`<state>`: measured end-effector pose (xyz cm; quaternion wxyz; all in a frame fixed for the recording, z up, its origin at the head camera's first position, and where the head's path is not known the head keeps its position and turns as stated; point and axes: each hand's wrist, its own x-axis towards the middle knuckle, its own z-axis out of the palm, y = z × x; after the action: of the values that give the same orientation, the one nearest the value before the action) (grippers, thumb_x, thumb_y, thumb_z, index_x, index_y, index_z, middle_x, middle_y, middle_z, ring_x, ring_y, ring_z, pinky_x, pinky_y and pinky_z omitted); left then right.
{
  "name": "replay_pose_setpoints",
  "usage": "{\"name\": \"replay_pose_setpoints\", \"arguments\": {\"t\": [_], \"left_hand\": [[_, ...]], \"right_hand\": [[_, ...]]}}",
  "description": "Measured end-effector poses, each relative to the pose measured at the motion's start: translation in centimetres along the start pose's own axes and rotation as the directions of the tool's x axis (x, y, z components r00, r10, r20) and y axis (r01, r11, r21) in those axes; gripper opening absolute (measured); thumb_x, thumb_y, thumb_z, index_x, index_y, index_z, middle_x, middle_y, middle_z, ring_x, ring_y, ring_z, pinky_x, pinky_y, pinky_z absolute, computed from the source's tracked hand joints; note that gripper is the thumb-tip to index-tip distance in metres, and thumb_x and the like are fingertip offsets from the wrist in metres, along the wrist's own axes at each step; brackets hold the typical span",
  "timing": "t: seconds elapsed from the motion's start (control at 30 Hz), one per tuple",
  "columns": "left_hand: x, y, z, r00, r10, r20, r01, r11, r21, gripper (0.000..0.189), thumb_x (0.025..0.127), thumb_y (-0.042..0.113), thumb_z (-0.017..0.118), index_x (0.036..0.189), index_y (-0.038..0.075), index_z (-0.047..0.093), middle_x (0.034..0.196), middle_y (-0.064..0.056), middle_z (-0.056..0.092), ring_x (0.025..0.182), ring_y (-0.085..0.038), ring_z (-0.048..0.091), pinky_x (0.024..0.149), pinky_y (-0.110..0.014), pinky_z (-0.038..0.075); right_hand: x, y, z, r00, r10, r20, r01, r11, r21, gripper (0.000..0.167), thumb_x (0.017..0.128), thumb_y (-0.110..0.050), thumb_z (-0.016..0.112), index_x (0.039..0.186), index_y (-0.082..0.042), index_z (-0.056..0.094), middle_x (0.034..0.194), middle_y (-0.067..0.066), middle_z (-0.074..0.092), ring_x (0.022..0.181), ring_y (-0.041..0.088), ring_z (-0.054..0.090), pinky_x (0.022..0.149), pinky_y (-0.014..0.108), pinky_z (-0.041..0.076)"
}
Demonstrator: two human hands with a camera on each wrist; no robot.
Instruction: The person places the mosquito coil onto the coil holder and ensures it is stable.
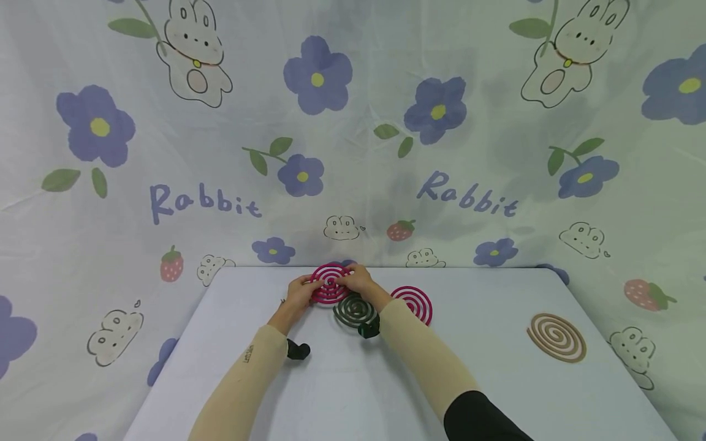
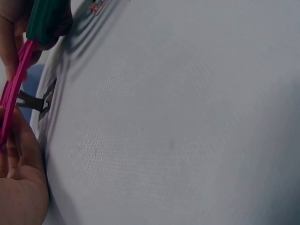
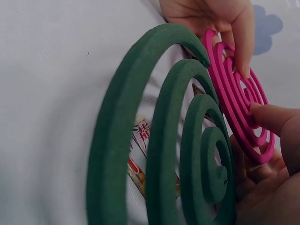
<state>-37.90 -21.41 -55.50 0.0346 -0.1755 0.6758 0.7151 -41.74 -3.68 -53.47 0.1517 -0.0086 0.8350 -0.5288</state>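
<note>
A pink mosquito coil (image 1: 331, 302) is held up between both hands near the table's far edge. My left hand (image 1: 300, 293) grips its left side, fingers on both faces. The right hand (image 1: 360, 280) pinches the right side, its thumb (image 3: 269, 116) pressed near the centre of the spiral. A green mosquito coil (image 3: 161, 122) hangs tilted just under the right hand, large in the right wrist view; I cannot tell how that hand carries it. A small dark metal stand (image 2: 30, 101) shows behind the pink coil (image 2: 18, 79) in the left wrist view.
A second pink coil (image 1: 428, 306) lies right of the hands, partly covered by the right sleeve. Far right on the white table (image 1: 469, 343) lies a tan coil (image 1: 557, 352). A printed packet (image 3: 137, 166) with red characters shows through the green coil. Behind hangs a flowered curtain (image 1: 364, 159).
</note>
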Motion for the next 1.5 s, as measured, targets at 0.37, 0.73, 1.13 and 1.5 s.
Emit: {"name": "replay_pose_setpoints", "arguments": {"t": [0.37, 0.73, 1.13, 1.5], "left_hand": [[-0.31, 0.08, -0.09, 1.0, 0.007, -0.017, -0.006, 0.999, 0.035, 0.043, 0.087, 0.013, 0.074, 0.123, -0.002, 0.058, 0.085, -0.002, 0.063, 0.06, -0.008, 0.051, 0.052, -0.023, 0.045], [-0.07, -0.11, -0.05, 1.0, 0.014, -0.016, -0.014, 1.0, 0.003, 0.043, 0.087, 0.012, 0.073, 0.124, -0.003, 0.057, 0.088, -0.005, 0.065, 0.061, -0.008, 0.054, 0.052, -0.022, 0.046], [0.06, -0.33, 0.22, 1.0, 0.017, -0.017, -0.017, 1.0, 0.008, 0.039, 0.088, 0.011, 0.072, 0.121, -0.003, 0.059, 0.097, -0.007, 0.062, 0.068, -0.008, 0.057, 0.055, -0.022, 0.047], [-0.09, -0.36, 0.19, 0.999, 0.042, -0.003, -0.042, 0.997, 0.067, 0.04, 0.088, 0.013, 0.072, 0.123, -0.001, 0.059, 0.095, -0.007, 0.066, 0.067, -0.008, 0.056, 0.055, -0.022, 0.046]], "right_hand": [[0.08, 0.08, 0.17, 1.0, 0.017, 0.006, -0.017, 1.0, -0.018, 0.056, 0.084, -0.027, 0.078, 0.129, -0.002, 0.056, 0.122, 0.014, 0.057, 0.1, 0.024, 0.054, 0.09, 0.038, 0.048], [0.11, 0.13, 0.27, 1.0, 0.004, -0.01, -0.005, 1.0, -0.021, 0.051, 0.084, -0.026, 0.078, 0.124, -0.001, 0.059, 0.118, 0.013, 0.058, 0.099, 0.023, 0.055, 0.086, 0.036, 0.049], [0.23, 0.24, 0.13, 1.0, 0.01, -0.009, -0.01, 0.999, -0.03, 0.052, 0.083, -0.026, 0.078, 0.125, -0.001, 0.059, 0.121, 0.014, 0.058, 0.103, 0.024, 0.054, 0.088, 0.036, 0.049], [-0.26, 0.09, 0.05, 1.0, 0.001, -0.014, -0.001, 0.999, -0.035, 0.05, 0.084, -0.025, 0.077, 0.125, -0.001, 0.059, 0.12, 0.014, 0.056, 0.102, 0.024, 0.053, 0.088, 0.037, 0.049]]}}
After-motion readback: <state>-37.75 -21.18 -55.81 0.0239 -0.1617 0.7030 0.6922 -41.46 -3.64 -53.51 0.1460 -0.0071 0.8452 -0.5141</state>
